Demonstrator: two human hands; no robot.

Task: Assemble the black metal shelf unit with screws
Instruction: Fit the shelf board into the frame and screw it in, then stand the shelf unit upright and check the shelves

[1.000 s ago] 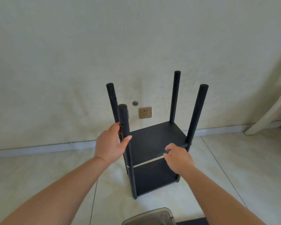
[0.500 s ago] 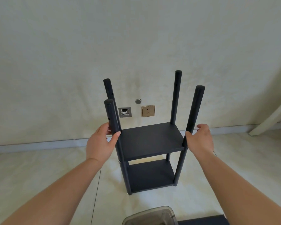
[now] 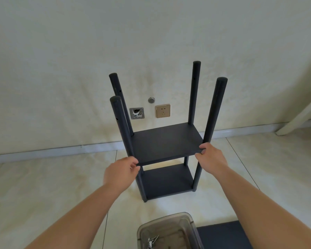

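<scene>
On floor, stiff, light-looking shelf unit (image 3: 164, 141); left hand (image 3: 121, 174) and right hand (image 3: 211, 157) pinched middle shelf's front corners — good hold.

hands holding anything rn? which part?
Both grip the upper shelf panel of the black shelf unit: left hand pinches its front-left corner by the post, right hand its front-right corner.

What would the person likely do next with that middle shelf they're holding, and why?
Probably steady the upper shelf level and reach for a screw. Both the left hand and the right hand pinch its front corners at the near posts, the tray of metal hardware sits just below, and the posts show open holes higher up.
</scene>
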